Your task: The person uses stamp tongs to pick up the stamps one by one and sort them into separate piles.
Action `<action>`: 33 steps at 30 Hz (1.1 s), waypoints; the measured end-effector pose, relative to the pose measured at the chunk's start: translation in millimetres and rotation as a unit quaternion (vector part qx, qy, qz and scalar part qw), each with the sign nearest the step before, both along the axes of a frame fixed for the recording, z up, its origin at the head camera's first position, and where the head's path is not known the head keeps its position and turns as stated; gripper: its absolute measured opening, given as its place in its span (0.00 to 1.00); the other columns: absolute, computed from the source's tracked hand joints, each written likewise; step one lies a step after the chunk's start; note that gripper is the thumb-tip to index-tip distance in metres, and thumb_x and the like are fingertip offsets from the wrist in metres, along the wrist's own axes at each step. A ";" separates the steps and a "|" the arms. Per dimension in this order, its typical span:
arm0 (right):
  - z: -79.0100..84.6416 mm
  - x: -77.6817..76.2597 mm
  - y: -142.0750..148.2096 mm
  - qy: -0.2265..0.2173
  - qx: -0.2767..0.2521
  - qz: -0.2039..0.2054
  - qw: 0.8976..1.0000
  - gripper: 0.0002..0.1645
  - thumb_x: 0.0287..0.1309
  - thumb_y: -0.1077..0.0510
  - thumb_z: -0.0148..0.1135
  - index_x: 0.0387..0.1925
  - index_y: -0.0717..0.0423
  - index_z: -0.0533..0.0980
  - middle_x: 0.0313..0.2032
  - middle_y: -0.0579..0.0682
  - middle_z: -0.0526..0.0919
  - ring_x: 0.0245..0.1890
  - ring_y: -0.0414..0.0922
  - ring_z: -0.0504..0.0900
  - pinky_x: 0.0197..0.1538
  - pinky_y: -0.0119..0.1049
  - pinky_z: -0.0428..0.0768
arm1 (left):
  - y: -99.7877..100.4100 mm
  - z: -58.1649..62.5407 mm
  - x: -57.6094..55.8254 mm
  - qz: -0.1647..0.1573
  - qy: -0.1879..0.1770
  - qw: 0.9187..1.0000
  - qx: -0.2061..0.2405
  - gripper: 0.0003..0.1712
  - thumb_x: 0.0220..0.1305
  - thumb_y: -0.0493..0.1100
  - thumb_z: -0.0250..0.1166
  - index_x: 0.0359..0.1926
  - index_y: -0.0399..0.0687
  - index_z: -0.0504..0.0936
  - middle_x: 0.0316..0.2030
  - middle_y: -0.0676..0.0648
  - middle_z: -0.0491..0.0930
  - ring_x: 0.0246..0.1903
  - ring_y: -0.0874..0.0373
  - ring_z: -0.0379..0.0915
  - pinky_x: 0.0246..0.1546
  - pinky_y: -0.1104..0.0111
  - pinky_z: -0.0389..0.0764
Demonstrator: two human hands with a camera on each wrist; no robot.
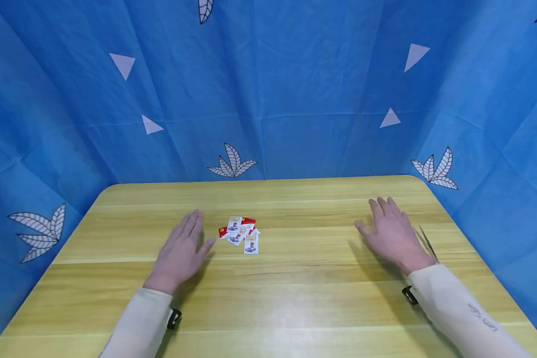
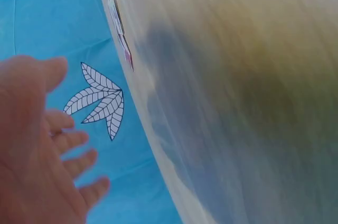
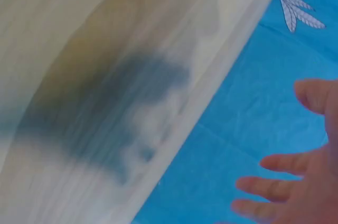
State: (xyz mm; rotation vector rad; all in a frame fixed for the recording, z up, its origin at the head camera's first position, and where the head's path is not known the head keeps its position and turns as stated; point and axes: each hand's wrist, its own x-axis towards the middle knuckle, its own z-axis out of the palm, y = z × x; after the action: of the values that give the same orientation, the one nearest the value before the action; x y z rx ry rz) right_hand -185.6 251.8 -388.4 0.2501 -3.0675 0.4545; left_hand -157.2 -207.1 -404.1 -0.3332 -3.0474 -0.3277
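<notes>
Blue cloth [image 1: 313, 79] printed with white triangles and outlined leaf sprigs hangs beyond both hands and to their outer sides. The wood-grain table [image 1: 295, 288] extends beneath and between the hands. Off-white sleeves [image 1: 465, 313] cover both forearms; the right one bears grey lettering.

Left hand [image 1: 181, 253]: open, fingers extended and close together, thumb spread, raised above the tabletop, holding nothing. Right hand [image 1: 394, 233]: open, fingers extended, thumb spread wide, likewise raised and holding nothing, well apart from the left.

The small printed stamp-like papers [image 1: 237, 237], some white with a picture, others red with a yellow emblem, lie overlapping between the hands, just right of the left thumb and untouched. A slender, dark, tweezers-like tool [image 1: 428, 242] shows at the outer side of the right wrist, partly hidden. Black wrist-camera mounts [image 1: 174, 319] sit at the inner side of each wrist.
</notes>
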 end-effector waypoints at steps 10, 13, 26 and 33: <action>15.1 3.3 32.9 0.009 -0.072 -0.040 0.997 0.33 0.70 0.51 0.55 0.62 0.75 0.65 0.53 0.73 0.73 0.52 0.70 0.73 0.50 0.62 0.70 | 11.6 5.0 0.3 -0.087 0.010 0.994 0.068 0.34 0.73 0.50 0.58 0.72 0.40 0.61 0.74 0.45 0.53 0.71 0.46 0.51 0.65 0.52 0.59; 17.9 4.8 44.2 0.004 -0.077 -0.042 0.996 0.32 0.70 0.50 0.55 0.60 0.76 0.67 0.50 0.72 0.76 0.48 0.69 0.75 0.47 0.61 0.72 | 15.8 6.8 1.8 -0.112 0.030 0.990 0.085 0.31 0.72 0.48 0.59 0.70 0.40 0.66 0.71 0.45 0.60 0.68 0.46 0.58 0.63 0.52 0.63; 10.6 3.9 93.5 -0.042 -0.004 -0.069 0.997 0.26 0.61 0.55 0.62 0.46 0.79 0.73 0.40 0.73 0.77 0.37 0.66 0.76 0.38 0.59 0.73 | 35.9 2.7 2.8 -0.194 0.053 0.975 0.091 0.21 0.67 0.43 0.65 0.58 0.41 0.80 0.59 0.44 0.76 0.58 0.47 0.73 0.58 0.55 0.71; 4.5 4.7 109.2 -0.073 0.010 -0.076 0.994 0.26 0.59 0.53 0.64 0.40 0.78 0.73 0.39 0.75 0.77 0.34 0.66 0.76 0.36 0.58 0.73 | 44.7 2.2 3.6 -0.200 0.034 0.976 0.079 0.20 0.65 0.42 0.67 0.56 0.40 0.82 0.57 0.43 0.78 0.58 0.47 0.73 0.58 0.55 0.71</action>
State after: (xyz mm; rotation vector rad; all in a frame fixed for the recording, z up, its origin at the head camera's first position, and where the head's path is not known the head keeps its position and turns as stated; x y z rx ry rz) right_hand -180.8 360.9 -383.8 -0.0191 -3.2025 0.4531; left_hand -153.6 -162.4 -401.9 -0.9282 -2.8438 -0.5608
